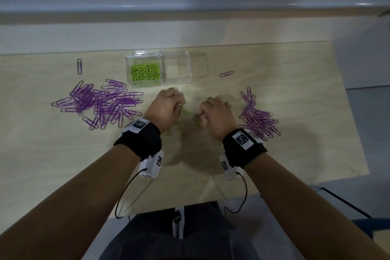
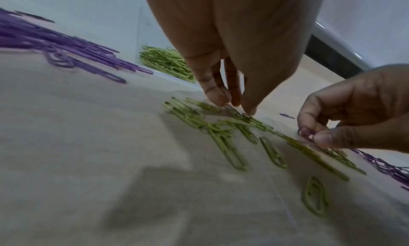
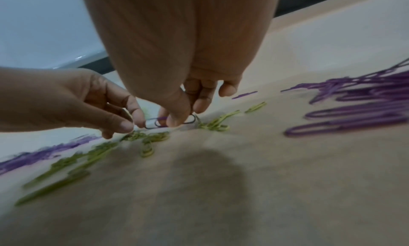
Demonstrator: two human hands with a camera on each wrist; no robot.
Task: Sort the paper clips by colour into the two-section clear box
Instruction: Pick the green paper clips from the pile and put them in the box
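Observation:
The clear two-section box (image 1: 190, 63) stands at the back of the table; its left section holds green clips (image 1: 145, 75) and its right section (image 1: 177, 69) looks empty. Several loose green clips (image 1: 181, 126) (image 2: 230, 150) (image 3: 146, 141) lie between my hands. My left hand (image 1: 179, 107) (image 2: 234, 106) reaches down with thumb and fingertips pinching a green clip (image 2: 235, 112) on the table. Close beside it, my right hand (image 1: 201, 114) (image 3: 175, 122) pinches a purple clip (image 3: 170, 122) (image 2: 306, 133) just above the green ones.
A big heap of purple clips (image 1: 101, 103) lies to the left and a smaller heap (image 1: 257, 116) to the right. Single purple clips (image 1: 79, 66) (image 1: 227, 73) lie near the box. The table's right edge (image 1: 348, 112) falls away past the right heap.

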